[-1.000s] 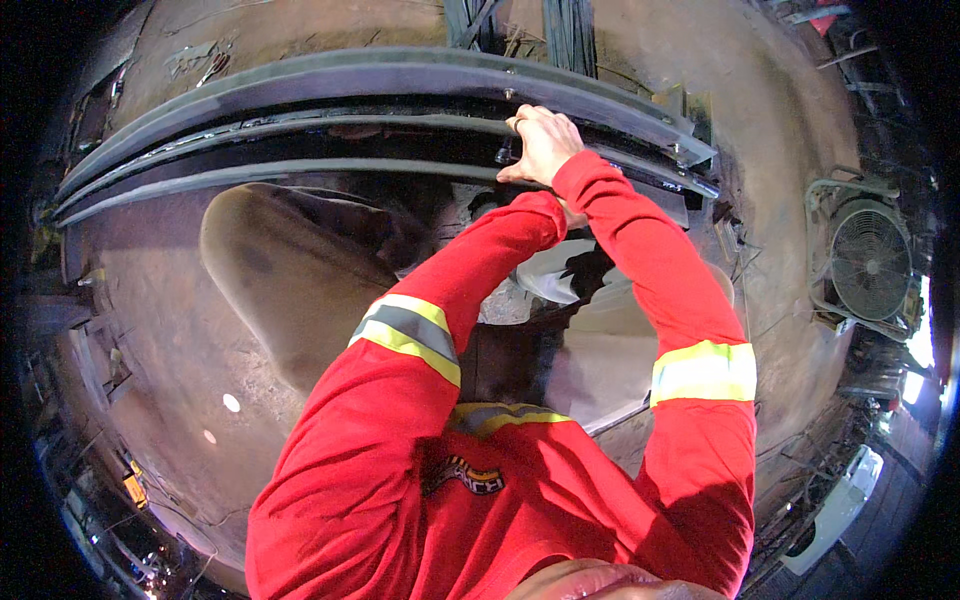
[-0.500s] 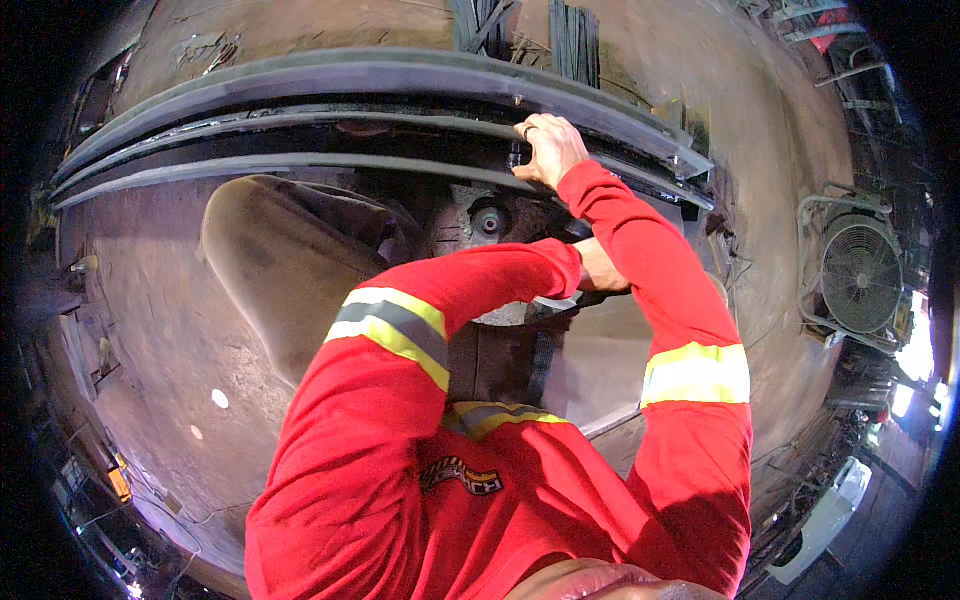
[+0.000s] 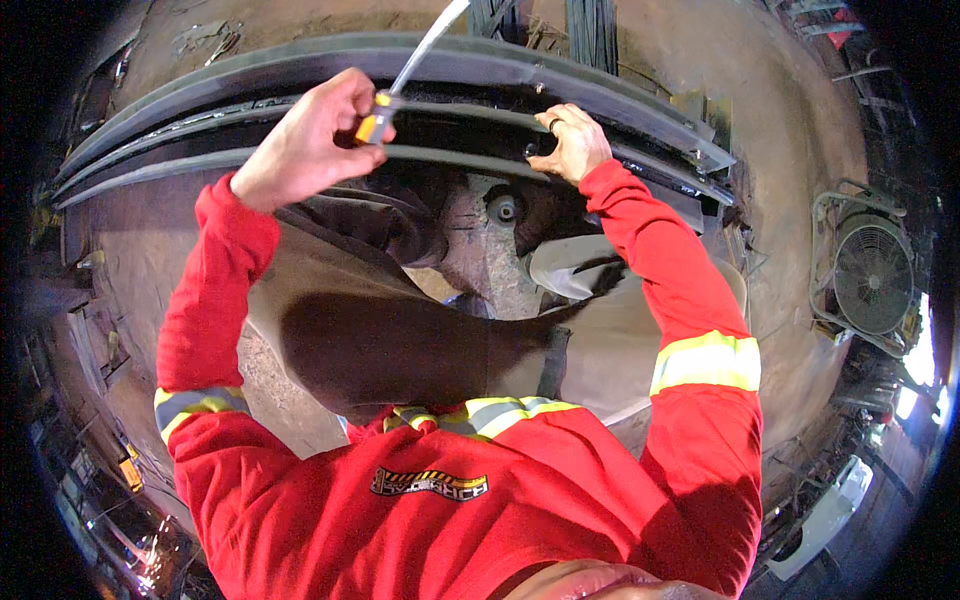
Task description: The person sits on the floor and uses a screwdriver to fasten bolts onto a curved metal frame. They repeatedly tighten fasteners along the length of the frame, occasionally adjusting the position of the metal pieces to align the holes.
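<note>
Floor (image 3: 785, 235), mostly open between the right hand and the fan. Long metal channels (image 3: 300, 64), edges running left to right beneath both hands, ending just right of the right hand. Caged fan (image 3: 872, 270), well right of both hands. Left hand (image 3: 308, 145), above the nearer edges, fingers closed on the yellow-handled tool (image 3: 376, 120), whose pale blade slants across the far edge. Right hand (image 3: 582, 145), finger and thumb curved beside a small dark piece (image 3: 531, 151); grip on it indeterminable.
</note>
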Demonstrator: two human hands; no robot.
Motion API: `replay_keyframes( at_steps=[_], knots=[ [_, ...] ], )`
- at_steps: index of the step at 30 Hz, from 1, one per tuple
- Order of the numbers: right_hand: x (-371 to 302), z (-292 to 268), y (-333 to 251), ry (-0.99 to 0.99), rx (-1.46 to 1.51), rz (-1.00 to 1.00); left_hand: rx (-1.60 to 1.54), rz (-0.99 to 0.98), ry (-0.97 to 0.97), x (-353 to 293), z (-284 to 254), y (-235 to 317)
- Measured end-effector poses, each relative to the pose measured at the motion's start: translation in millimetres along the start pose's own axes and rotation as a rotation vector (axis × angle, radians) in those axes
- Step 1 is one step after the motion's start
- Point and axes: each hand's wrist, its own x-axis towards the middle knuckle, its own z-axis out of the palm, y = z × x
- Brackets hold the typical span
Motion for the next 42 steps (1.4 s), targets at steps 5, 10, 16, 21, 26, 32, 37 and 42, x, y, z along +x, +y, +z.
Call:
replay_keyframes(
  at_steps=[5,10,16,21,26,32,37,42],
  knots=[
    [3,1,-1,0.009,0.026,-0.025,0.509,-0.037,-0.104,12,41,-67],
    [-2,1,2,-0.006,0.044,0.011,0.649,0.067,-0.204,37,50,-80],
    [0,2,3,0.006,0.032,-0.013,0.707,0.125,-0.163,40,67,-101],
    [1,1,1,-0.011,0.033,0.000,0.716,0.106,-0.166,50,75,-106],
    [2,-1,-2,-0.018,0.030,0.021,0.681,0.134,-0.139,50,77,-109],
    [-1,3,5,0.009,0.013,-0.031,0.680,0.124,-0.139,51,79,-111],
    [0,4,5,-0.037,0.037,-0.005,0.691,0.129,-0.154,48,80,-114],
    [0,-1,2,-0.045,0.024,0.007,0.673,0.131,-0.158,48,79,-111]
  ],
)
